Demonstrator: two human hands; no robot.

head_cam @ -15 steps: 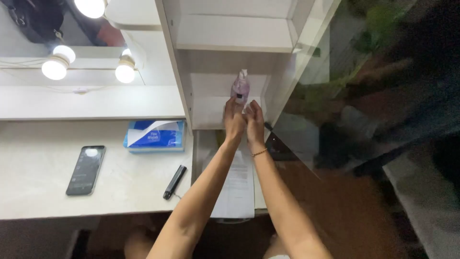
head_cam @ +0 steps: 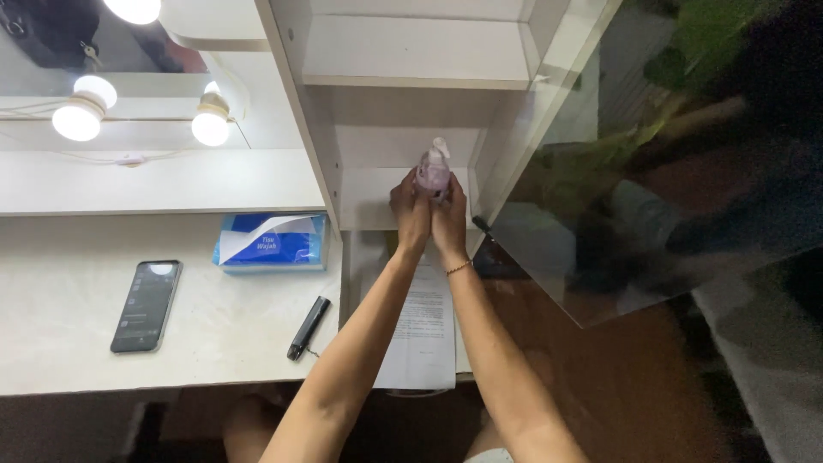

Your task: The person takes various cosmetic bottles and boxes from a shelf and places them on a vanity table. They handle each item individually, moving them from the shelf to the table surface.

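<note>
In the head view both hands are closed around a small pinkish pump bottle (head_cam: 434, 169) that stands in the lower open compartment of a white shelf unit (head_cam: 411, 56). The left hand (head_cam: 410, 210) wraps the bottle's left side and the right hand (head_cam: 449, 214), with a thin bracelet (head_cam: 459, 268) at its wrist, wraps its right side; the two are pressed together at the heels, fingers curled onto the bottle's lower body. Half a second ago the hands sat lower, just under the bottle and touching only its base; now they have risen and closed on it, so the grasp looks complete and the bottle appears ready to be moved, though whether it has left the shelf floor I cannot tell. Below the bottle, under the forearms, a printed sheet of paper (head_cam: 422, 334) lies on the white surface (head_cam: 51, 343). Left of the bottle, on that surface, rest a blue tissue pack (head_cam: 272, 242), a slim black pen-like thing (head_cam: 309, 327) and, farther left, a dark phone (head_cam: 147, 305). Up and left of the bottle glow round mirror bulbs (head_cam: 211, 127). Right of the bottle a glass door (head_cam: 651, 171) stands swung open.
</note>
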